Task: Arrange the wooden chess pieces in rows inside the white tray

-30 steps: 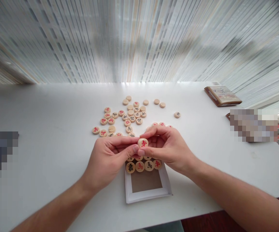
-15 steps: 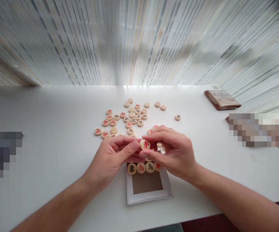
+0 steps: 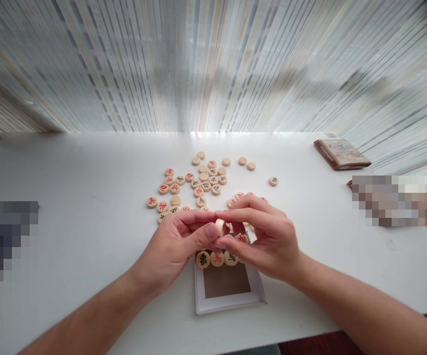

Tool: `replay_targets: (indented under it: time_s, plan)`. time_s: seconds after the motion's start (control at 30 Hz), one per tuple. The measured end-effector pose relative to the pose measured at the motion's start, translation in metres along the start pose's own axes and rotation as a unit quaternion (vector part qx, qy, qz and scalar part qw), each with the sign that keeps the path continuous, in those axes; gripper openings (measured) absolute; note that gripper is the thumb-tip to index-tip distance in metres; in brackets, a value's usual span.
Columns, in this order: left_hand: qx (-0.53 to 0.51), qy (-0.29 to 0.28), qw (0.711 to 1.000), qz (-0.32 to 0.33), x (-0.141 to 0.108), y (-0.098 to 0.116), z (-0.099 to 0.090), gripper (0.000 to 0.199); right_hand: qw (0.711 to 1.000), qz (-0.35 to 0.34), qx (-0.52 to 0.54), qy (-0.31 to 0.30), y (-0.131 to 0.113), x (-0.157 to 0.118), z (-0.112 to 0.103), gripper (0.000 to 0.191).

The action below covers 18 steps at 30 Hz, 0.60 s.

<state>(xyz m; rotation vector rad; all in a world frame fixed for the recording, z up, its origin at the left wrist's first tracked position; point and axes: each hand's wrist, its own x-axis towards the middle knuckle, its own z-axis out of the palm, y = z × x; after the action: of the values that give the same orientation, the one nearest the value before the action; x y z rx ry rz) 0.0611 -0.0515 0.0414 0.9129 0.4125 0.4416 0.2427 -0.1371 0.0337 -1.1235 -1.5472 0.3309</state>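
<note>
Between the fingertips of both hands is a round wooden Chinese chess piece point(image 3: 220, 227), tilted so that its pale edge faces me. My left hand point(image 3: 183, 241) pinches it from the left with thumb and fingers. From the right, my right hand point(image 3: 263, 234) closes on it, thumb below and forefinger above. Below the hands lies a white-rimmed box tray point(image 3: 230, 306) with a brown bottom. Rows of pieces fill its far part, among them a black-marked piece point(image 3: 203, 259) and a red-marked piece point(image 3: 217, 259); my fingers hide some of the others.
Many loose chess pieces point(image 3: 206, 186) lie beyond my hands, some with blank sides up. One piece point(image 3: 273, 181) lies apart to the right. A brown-edged box point(image 3: 342, 154) stands at the far right, near a blurred-out item point(image 3: 390, 200). A striped curtain point(image 3: 198, 64) borders the white table point(image 3: 87, 182).
The held piece has turned from showing its red character to showing its edge. My right hand has closed in toward my left, and the fingertips now meet above the piece.
</note>
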Motion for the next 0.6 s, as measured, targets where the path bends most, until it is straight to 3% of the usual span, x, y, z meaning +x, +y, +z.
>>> replay_targets:
  time_s: [0.17,0.37,0.6]
  plan:
    - [0.003,0.027,1.000,0.013,0.0000,-0.0001,-0.0003,0.022,1.000,-0.022,-0.009,0.003,-0.0017,0.0005,0.0000,0.035]
    - [-0.008,0.014,1.000,0.007,-0.0013,0.0014,-0.0028,0.019,0.999,-0.045,-0.025,-0.008,-0.0037,0.0021,-0.0010,0.037]
    - [0.015,0.038,0.999,0.018,-0.0023,0.0013,-0.0034,0.030,0.999,-0.033,0.021,-0.013,-0.0037,0.0022,-0.0005,0.031]
